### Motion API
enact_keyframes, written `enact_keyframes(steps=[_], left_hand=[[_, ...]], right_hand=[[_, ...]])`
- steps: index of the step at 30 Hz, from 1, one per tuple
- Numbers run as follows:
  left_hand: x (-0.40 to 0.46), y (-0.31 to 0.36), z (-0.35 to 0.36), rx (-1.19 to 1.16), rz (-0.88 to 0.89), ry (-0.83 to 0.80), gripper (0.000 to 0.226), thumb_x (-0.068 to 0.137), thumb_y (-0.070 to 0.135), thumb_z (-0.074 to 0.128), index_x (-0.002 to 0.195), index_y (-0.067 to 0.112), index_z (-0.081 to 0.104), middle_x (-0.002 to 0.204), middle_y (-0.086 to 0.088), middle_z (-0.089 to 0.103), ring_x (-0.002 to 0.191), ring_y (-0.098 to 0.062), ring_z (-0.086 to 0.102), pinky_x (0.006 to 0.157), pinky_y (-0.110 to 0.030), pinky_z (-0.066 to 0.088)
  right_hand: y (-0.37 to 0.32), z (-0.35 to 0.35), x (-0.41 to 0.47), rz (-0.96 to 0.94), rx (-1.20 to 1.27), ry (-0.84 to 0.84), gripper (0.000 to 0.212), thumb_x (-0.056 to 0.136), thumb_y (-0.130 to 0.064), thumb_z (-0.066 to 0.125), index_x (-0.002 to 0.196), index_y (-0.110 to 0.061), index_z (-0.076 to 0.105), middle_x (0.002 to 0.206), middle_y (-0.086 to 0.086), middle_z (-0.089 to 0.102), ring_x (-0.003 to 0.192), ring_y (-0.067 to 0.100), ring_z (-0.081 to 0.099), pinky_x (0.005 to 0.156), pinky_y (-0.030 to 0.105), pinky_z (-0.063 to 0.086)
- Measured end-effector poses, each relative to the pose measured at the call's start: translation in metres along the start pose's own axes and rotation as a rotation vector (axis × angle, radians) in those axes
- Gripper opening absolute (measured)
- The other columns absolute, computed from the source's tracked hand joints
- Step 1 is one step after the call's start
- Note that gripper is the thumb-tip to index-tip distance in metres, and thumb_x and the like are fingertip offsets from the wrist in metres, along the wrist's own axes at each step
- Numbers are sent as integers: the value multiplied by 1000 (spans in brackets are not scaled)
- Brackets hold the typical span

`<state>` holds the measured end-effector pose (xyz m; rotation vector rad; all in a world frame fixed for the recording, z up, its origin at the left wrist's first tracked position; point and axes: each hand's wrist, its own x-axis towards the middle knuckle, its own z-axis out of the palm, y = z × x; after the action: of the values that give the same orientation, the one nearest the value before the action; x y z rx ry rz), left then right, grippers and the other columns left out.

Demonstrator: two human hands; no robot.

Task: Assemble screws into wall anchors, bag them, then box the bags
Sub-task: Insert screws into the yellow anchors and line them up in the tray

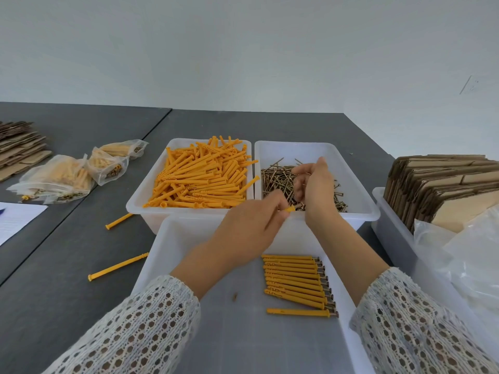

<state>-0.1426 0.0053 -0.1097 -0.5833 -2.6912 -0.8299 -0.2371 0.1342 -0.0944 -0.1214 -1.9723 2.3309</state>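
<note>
My left hand grips an orange wall anchor, whose end sticks out to the right. My right hand holds a screw at that anchor's end and a bunch of more screws in its curled fingers, above the white bin of brass screws. To its left stands a white bin heaped with orange anchors. In the near white tray lies a neat row of assembled anchors with screws.
Two loose anchors lie on the grey table left of the tray. Filled clear bags sit at far left beside flat cardboard and a paper sheet. At right, a bin holds folded cardboard boxes and clear plastic bags.
</note>
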Motion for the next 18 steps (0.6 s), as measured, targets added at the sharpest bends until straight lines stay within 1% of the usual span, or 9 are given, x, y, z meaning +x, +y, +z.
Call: enact_keyframes(steps=[3,5,8,11,14,16,18], left_hand=[[-3,7,7,-108,-37,-258,12,104,33,46,99,24,52,81,3,65,61,-9,60,61,-35,52],[-5,10,15,-72,-44,-398,13,102,34,49,100,24,56,87,5,65,67,-7,62,64,-29,51],[-8,15,29,53,14,-506,13,100,36,52,100,24,57,89,7,62,77,-11,56,65,-29,45],[-14,27,47,147,92,-494,14,98,32,52,96,20,57,89,7,59,79,-14,51,63,-31,37],[-20,35,64,221,140,-437,16,97,30,51,98,15,58,98,-2,63,85,-23,56,66,-36,44],[-23,38,70,259,165,-416,17,98,28,51,100,12,55,100,-4,61,88,-26,57,66,-39,45],[-23,39,71,277,163,-388,19,99,30,50,103,12,54,103,-5,59,92,-27,55,67,-39,42]], right_hand=[[-1,-5,7,94,99,45,59,108,-36,21,73,-9,60,47,0,47,40,13,36,42,22,33],[0,-4,7,118,121,46,58,108,-35,22,72,-9,60,46,-1,47,38,11,36,39,20,33],[0,-2,6,115,90,32,56,107,-33,23,72,-10,60,46,-1,47,37,11,36,38,19,32],[0,-1,6,121,64,20,55,107,-32,24,72,-10,60,45,-2,48,37,10,37,39,18,32],[1,-2,6,119,47,15,54,107,-31,25,72,-9,60,45,-1,48,37,10,38,40,20,33],[1,-1,6,117,36,10,54,107,-31,25,73,-10,61,46,-1,49,38,10,38,40,21,33],[2,-2,6,105,20,5,54,107,-30,26,73,-9,61,47,-1,49,40,10,39,41,22,34]])
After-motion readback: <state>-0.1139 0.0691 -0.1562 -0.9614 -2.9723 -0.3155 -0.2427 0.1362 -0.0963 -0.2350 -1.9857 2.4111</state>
